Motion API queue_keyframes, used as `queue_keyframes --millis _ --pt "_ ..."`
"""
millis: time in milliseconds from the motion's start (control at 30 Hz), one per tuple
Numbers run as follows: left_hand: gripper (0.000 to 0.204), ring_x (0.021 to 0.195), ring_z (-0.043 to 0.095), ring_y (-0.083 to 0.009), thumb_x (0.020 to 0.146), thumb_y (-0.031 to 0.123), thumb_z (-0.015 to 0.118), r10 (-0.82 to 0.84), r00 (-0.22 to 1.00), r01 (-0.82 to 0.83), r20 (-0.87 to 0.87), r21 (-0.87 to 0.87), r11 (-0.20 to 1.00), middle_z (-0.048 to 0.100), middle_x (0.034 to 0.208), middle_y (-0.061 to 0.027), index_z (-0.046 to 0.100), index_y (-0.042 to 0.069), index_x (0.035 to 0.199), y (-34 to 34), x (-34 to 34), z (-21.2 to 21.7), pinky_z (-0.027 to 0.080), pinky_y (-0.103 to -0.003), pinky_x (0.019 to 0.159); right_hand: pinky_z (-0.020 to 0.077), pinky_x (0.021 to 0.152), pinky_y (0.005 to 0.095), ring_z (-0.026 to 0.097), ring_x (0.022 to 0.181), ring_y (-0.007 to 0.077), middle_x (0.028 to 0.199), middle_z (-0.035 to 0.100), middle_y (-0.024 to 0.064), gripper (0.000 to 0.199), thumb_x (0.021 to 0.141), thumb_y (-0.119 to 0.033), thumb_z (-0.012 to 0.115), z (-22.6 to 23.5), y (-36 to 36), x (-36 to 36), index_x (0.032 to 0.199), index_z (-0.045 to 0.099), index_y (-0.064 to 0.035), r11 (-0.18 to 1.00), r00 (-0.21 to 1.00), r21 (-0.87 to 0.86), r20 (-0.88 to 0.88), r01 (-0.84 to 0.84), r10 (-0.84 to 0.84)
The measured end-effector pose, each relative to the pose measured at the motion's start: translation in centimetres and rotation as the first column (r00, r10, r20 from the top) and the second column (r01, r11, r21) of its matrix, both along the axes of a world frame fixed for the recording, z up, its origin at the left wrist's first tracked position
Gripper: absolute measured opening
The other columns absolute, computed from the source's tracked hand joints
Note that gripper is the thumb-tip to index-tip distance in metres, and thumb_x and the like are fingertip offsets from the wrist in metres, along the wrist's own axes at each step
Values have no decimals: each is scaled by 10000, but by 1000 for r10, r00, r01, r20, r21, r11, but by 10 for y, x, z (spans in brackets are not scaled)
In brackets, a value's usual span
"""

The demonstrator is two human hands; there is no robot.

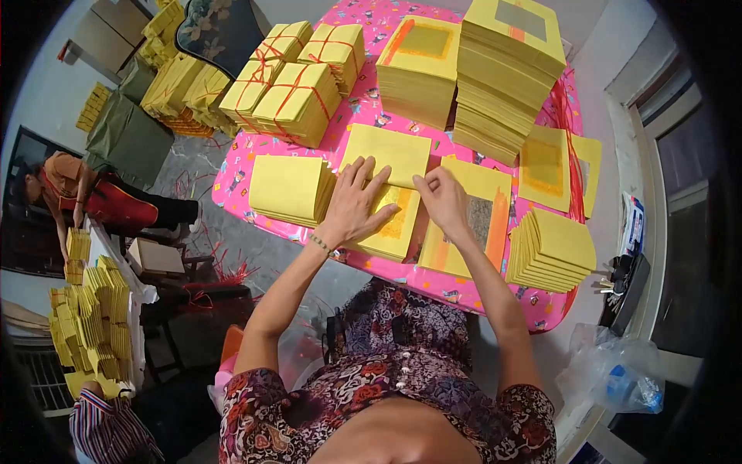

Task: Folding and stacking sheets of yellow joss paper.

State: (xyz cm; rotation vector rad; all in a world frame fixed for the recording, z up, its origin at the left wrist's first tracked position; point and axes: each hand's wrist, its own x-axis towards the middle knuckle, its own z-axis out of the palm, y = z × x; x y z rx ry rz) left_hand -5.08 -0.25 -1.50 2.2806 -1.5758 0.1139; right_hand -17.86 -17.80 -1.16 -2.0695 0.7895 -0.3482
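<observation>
My left hand [357,203] lies with fingers spread on a plain yellow paper sheet [386,151] and on the gold-foil paper [392,246] below its near edge. At the sheet's near right corner, my right hand [444,199] has its fingers curled into a pinch on the edge. Whether sheet and foil paper are one folded piece is hard to tell. Left of my left hand is a pile of folded yellow papers [286,188]. Beneath my right wrist lie yellow sheets with a silver square and orange stripes [444,259]. Fanned folded papers [553,251] rest further right.
Tall yellow paper stacks [506,100] and red-tied bundles [297,100] stand at the back of the pink-covered table [255,216]. Red strings [573,170] hang at the right. Another person [100,189] bends over a second paper-laden table at left. A clear plastic bag [610,371] sits lower right.
</observation>
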Motion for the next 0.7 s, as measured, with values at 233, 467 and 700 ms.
queue_keyframes --millis 233,467,700 --pt "702 1399 324 -437 917 530 576 -22 1000 22 15 -5 1000 392 1482 -249 448 106 1462 -3 2 -3 259 -553 1162 181 1196 524 271 1472 329 1523 408 160 649 970 -379 568 2 10 -7 1478 391 -16 656 896 -671 -27 -345 444" --pt "701 1427 299 -425 930 532 537 -24 1000 24 1 -12 1000 356 1522 -236 414 134 1494 4 5 -10 233 -541 1184 83 1222 554 188 1513 301 1623 258 121 761 992 -539 459 -7 6 -9 1550 283 -53 588 799 -563 -255 -581 545" --pt "724 1478 230 -408 951 562 494 45 997 -47 67 25 999 272 1587 -219 334 189 1550 11 5 -8 219 -513 1199 87 1221 555 133 1528 295 1638 218 114 795 971 -611 442 -9 5 -9 1562 284 -102 595 795 -542 -280 -593 538"
